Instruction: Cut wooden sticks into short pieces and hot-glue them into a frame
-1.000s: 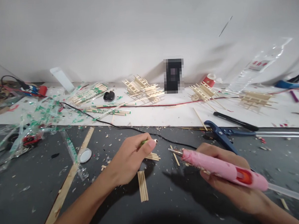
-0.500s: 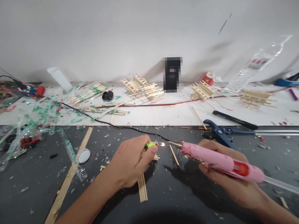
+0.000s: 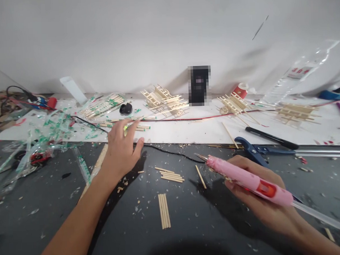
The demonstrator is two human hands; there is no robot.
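My left hand reaches over the front edge of the white board with its fingers spread. A bit of the yellow-green lighter shows between those fingers, its flame no longer visible; whether they touch it I cannot tell. My right hand grips a pink hot glue gun, its metal nozzle pointing left and a clear glue stick protruding from its rear. Short wooden sticks lie in a small group between my hands. Nearer me, several more sticks lie side by side. A single stick rests below the nozzle.
Small stick-built carts stand on the white board, beside a blurred dark upright object. Blue-handled cutters and a black pen-like tool lie right. Plastic wrappers heap left. A black cable crosses the table.
My left hand has moved left and away from me with the lighter, its fingers opening, and the flame has gone out. The sticks beneath it are uncovered. My right hand stays nearly in place.
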